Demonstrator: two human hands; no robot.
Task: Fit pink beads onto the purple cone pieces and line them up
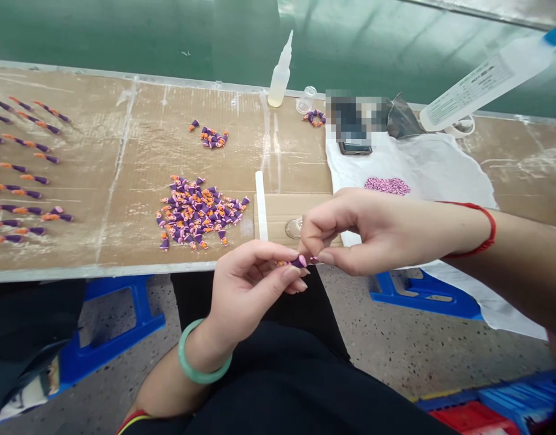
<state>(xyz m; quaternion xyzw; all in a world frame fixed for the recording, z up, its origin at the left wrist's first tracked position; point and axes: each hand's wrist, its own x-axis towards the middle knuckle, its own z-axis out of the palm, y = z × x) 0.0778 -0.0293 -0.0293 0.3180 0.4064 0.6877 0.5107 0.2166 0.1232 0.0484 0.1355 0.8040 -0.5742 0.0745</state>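
Just past the table's front edge, my left hand [250,290] pinches a small purple figurine [299,261] with a pink end and some orange, between thumb and fingertips. Close against it, my right hand [359,232] is closed in a pinch on a tiny pink piece [314,259], which points at the figurine's pink end. A pile of similar purple and orange figurines [200,211] lies on the table left of my hands. Beyond my right hand, many small pink pieces [387,185] are spread on a white cloth [459,175].
A dropper bottle [280,75] stands at the back beside a clear cap [306,99]. A large white bottle [486,81] leans at the back right, near a phone [355,147]. Rows of figurines [28,145] fill the left. Blue stools [142,302] are below the table.
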